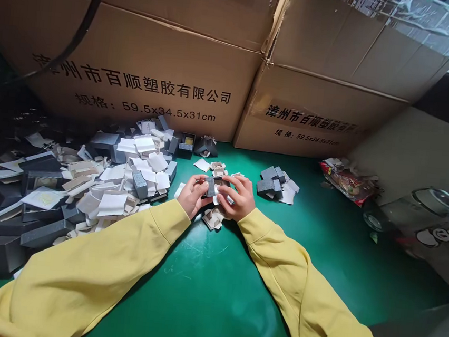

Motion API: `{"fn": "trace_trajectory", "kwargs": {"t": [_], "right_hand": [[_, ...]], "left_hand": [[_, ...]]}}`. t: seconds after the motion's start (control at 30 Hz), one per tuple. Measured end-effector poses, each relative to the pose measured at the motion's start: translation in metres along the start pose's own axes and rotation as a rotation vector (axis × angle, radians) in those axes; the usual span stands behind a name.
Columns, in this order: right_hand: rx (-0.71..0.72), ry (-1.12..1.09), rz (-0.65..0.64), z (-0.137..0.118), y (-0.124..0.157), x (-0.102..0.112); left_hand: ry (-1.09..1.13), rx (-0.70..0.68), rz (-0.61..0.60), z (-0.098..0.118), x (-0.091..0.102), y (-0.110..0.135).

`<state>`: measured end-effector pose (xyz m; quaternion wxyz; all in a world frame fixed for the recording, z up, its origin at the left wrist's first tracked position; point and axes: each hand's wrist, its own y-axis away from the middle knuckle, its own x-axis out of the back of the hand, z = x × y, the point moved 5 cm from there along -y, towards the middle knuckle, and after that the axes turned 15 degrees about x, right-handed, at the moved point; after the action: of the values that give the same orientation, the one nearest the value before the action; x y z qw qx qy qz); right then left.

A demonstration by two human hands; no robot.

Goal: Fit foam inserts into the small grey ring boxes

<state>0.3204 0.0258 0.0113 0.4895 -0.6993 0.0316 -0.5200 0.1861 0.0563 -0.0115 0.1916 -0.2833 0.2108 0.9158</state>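
Note:
Between my two hands is a small dark grey box point(210, 187), with a pale lining showing on its right side. My left hand point(193, 194) grips its left end, thumb on top. The fingers of my right hand point(239, 196) are bent round the right end, touching the lining part; their tips are partly hidden. Just below my hands a beige folded card insert point(214, 219) lies on the green table point(196, 293). Another card insert point(217, 168) lies just beyond them.
A large heap of dark boxes and white card pieces point(112, 204) covers the left side. Several small grey boxes point(271, 182) lie right of my hands. Big cartons point(160, 51) stand along the back. A red packet point(348, 183) and a clear jar point(434, 220) are at the right.

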Motion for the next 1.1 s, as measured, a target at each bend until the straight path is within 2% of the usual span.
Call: {"fn": "trace_trajectory", "kwargs": {"t": [0.33, 0.43, 0.53, 0.67, 0.77, 0.93, 1.1], "right_hand": [[0.078, -0.085, 0.113, 0.003, -0.001, 0.0], [0.117, -0.07, 0.163, 0.0, -0.002, 0.003], [0.164, -0.069, 0.205, -0.003, -0.004, 0.007], [0.178, -0.093, 0.223, -0.006, -0.004, 0.01], [0.177, -0.113, 0.224, -0.006, -0.004, 0.01], [0.142, -0.133, 0.28, -0.005, -0.006, 0.015], [-0.052, -0.127, 0.446, 0.004, -0.004, 0.025]], "left_hand": [[0.085, 0.13, -0.036, -0.002, -0.001, -0.001], [0.078, 0.18, -0.035, -0.005, 0.0, -0.002], [0.052, 0.206, -0.084, -0.009, -0.001, -0.001], [-0.012, 0.258, -0.153, -0.012, -0.006, 0.002], [-0.023, 0.295, -0.141, -0.013, -0.006, 0.002], [-0.059, 0.31, -0.102, -0.011, -0.003, 0.001], [0.001, 0.224, -0.063, -0.006, 0.0, 0.0]]}}
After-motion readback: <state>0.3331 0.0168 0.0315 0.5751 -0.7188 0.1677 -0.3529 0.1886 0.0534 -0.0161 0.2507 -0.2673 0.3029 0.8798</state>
